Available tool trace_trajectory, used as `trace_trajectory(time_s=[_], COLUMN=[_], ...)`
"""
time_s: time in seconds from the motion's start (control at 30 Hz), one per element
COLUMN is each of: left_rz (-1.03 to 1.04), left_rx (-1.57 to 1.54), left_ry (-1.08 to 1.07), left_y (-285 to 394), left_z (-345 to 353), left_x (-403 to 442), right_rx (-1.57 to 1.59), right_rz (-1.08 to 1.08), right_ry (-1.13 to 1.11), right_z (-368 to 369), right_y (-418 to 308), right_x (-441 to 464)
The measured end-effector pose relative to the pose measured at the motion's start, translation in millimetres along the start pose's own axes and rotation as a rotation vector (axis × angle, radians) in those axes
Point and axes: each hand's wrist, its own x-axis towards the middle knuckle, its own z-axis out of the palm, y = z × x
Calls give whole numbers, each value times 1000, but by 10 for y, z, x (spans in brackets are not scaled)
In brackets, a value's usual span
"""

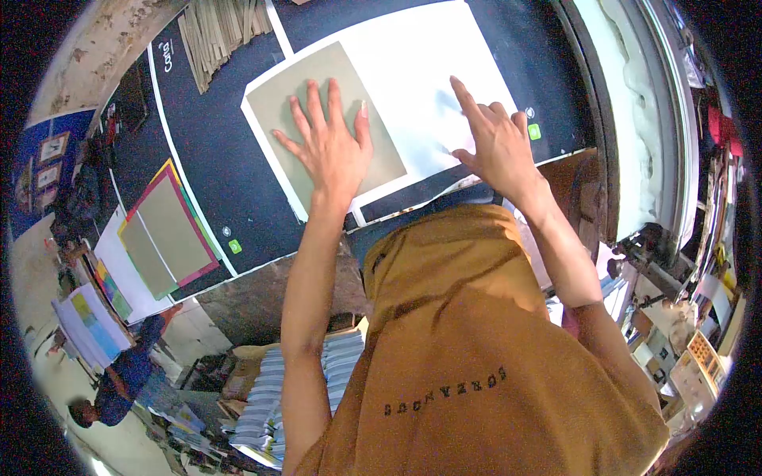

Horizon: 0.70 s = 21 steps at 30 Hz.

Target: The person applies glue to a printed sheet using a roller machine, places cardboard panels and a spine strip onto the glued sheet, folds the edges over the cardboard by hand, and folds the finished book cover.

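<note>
My left hand (pixel 329 151) lies flat with fingers spread on a grey-beige board (pixel 274 103). Beneath that board is a larger white sheet (pixel 429 47), which shows as a narrow border along the board's left side and as a wide area to its right. Over this wide area is my right hand (pixel 504 147), its index finger stretched out, its thumb apart and the other fingers partly bent. Nothing is held in it. Whether its fingertips touch the sheet I cannot tell. Part of the board is hidden under my left hand and wrist.
The black tabletop (pixel 214 151) has white lines. Narrow grey strips (pixel 226 32) lie at its far side. A second board (pixel 171 230) on a colourful-edged sheet lies left. Striped stacks (pixel 270 404) stand below; a person (pixel 131 377) is at lower left. A pale frame (pixel 623 103) borders the right.
</note>
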Motion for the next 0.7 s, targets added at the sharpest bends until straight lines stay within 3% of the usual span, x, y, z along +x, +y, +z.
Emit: trace_trajectory(time_s=[0.17,0.7], left_rz=[-34,-66], left_rx=[20,-40], left_ry=[-47,-118], left_y=[16,10], left_z=[-51,-118], left_x=[0,52], right_rx=[63,120], right_rz=[70,59], right_ry=[-84,-44], right_z=[-38,-35], right_y=[-6,-4], right_x=[12,32])
